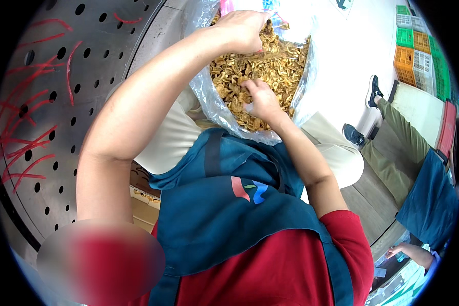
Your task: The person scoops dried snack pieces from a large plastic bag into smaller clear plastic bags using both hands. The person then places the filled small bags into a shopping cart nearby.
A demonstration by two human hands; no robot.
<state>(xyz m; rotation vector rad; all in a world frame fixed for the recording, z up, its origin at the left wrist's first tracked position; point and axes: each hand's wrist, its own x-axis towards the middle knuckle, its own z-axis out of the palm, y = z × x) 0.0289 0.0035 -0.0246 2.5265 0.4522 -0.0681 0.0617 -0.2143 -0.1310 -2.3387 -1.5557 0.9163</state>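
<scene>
A large clear plastic sack (214, 103) full of dried brown slices (287, 76) stands open between my knees. My left hand (241, 32) is closed over the sack's far part, gripping a clear printed plastic bag (279, 19) with pink and blue marks. Part of that bag lies over the slices; its hold inside my fist is hidden. Lower down, my right hand (264, 101) reaches into the slices, palm down. Its thumb and fingers are apart and touch the pieces, with no piece plainly held.
Red plastic strips (26, 145) lie on a perforated metal table (88, 76) at left. Stacked plastic crates (413, 57) stand at far right. A co-worker's legs (397, 134) extend in from the right, and another person's hand (396, 250) shows below. A cardboard box (145, 214) sits under my left arm.
</scene>
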